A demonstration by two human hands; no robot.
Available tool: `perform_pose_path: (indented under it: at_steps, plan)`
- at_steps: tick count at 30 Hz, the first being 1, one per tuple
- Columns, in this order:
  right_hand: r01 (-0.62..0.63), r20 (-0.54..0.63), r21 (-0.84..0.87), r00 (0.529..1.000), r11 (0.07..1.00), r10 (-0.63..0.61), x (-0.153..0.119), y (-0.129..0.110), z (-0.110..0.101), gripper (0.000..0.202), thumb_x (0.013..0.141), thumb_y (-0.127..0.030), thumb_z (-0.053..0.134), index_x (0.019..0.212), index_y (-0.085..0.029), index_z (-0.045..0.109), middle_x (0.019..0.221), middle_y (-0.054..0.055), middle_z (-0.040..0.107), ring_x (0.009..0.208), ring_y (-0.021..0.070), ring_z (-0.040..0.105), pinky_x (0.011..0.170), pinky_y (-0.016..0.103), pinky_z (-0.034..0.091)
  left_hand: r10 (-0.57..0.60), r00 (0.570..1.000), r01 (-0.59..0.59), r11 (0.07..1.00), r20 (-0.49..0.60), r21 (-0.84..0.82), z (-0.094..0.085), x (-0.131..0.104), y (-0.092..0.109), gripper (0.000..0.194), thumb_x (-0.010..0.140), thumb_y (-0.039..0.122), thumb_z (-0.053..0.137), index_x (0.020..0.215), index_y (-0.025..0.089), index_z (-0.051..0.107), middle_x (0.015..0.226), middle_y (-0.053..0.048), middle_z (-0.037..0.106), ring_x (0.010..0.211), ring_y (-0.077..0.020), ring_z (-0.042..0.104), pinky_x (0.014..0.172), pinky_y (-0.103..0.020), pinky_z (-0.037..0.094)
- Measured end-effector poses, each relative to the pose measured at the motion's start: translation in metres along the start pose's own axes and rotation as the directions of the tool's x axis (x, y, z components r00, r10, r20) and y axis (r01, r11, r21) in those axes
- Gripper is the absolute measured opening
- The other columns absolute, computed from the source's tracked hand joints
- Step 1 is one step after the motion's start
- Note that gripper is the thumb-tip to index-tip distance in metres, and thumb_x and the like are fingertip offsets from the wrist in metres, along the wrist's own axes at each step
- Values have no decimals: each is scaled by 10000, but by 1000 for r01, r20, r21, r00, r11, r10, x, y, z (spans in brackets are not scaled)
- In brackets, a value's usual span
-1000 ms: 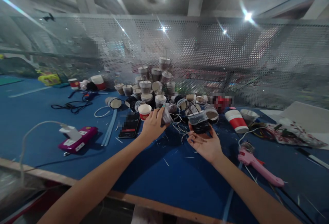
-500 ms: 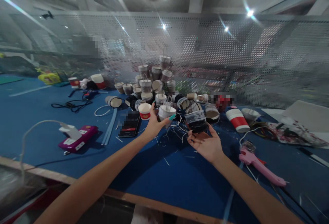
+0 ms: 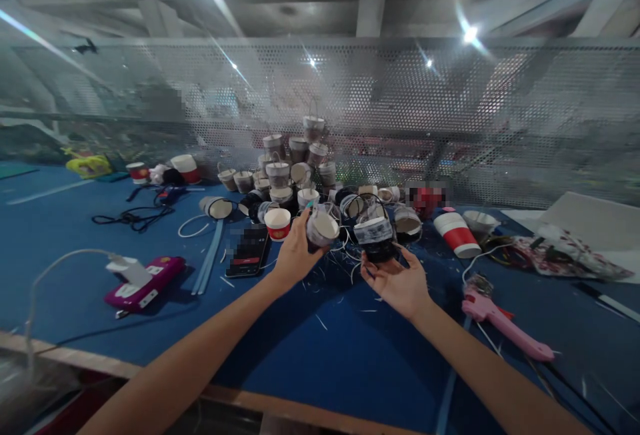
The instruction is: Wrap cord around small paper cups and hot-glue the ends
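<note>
Black-and-grey cup resting in right hand, fingers curling loosely under dark base, above tabletop's middle. Left hand gripping grey-wrapped cup from side, thumb and fingers partly spread around it. Wrapping on both held cups looking largely done; stacked cups with handles near back edge seeming finished. Red-and-white cup standing unwrapped beside left hand. Pink glue gun lying toward right edge. Exact remainder not showing.
</note>
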State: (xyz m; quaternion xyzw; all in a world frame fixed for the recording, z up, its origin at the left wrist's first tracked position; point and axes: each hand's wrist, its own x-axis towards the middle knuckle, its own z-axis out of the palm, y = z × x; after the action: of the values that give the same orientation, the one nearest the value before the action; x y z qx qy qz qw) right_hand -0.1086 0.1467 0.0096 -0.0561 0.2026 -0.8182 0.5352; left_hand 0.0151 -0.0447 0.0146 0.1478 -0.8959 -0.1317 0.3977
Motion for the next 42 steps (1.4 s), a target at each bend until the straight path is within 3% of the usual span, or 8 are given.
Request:
perform_pose_path:
  at_steps: [9,17,22,27,31,34,39,42]
  plan:
    - [-27,81,25,996,999,25,-2,0,4,376,796,-436,458,1000,-148,586,1021,101,625,777,160,585,705,326,499,-80,994,77,996,69,42,5,1,-20,844,692,270,607,1351,96,108,1243,-229,426,1149,-330,429,920,-476,361]
    - [4,35,-16,999,1000,-4,2,5,4,164,782,-343,554,790,-191,615,775,38,656,818,182,611,735,360,489,-60,908,-19,983,414,185,-46,34,-30,981,501,158,668,1362,144,198,1008,-168,588,859,-293,595,713,-361,448]
    - [74,23,-64,997,995,-73,6,5,1,109,748,-265,612,855,-247,602,779,-4,667,849,176,630,730,345,499,70,863,-171,972,500,159,-72,57,-24,948,514,188,637,1365,183,219,1063,-155,591,752,-237,616,612,-276,447]
    - [135,64,-112,990,985,-128,9,3,1,213,693,-176,664,871,-258,582,743,-35,670,914,186,626,762,336,502,179,853,-224,974,490,34,-90,82,7,744,592,193,605,1294,249,365,1218,-94,535,967,-253,575,716,-312,467]
    - [188,62,-99,981,977,-183,9,5,2,269,657,-110,679,851,-260,567,931,-36,674,922,182,626,815,372,494,226,903,-211,974,366,-82,-80,94,31,520,716,164,504,1225,256,449,1234,-67,520,1109,-228,501,863,-355,439]
    - [208,58,-117,978,971,-202,9,7,3,302,654,-62,664,846,-271,563,934,-50,676,838,159,651,808,379,505,156,932,-40,941,327,-335,-56,96,41,505,784,261,479,1276,237,370,1270,-113,471,1106,-230,505,822,-358,479]
    - [226,89,-160,973,961,-214,6,7,10,274,685,-85,646,892,-250,574,921,-18,682,859,169,646,806,360,505,176,837,240,732,518,-637,-19,84,47,1110,539,281,753,1377,273,24,1373,-222,277,1070,-294,520,735,-420,518]
    - [202,147,-222,974,954,-172,5,3,18,226,720,-112,624,908,-227,577,903,2,684,870,175,642,845,397,477,159,865,281,633,476,-721,-7,77,51,1160,544,276,752,1373,257,-59,1298,-201,393,1054,-269,530,807,-454,486]
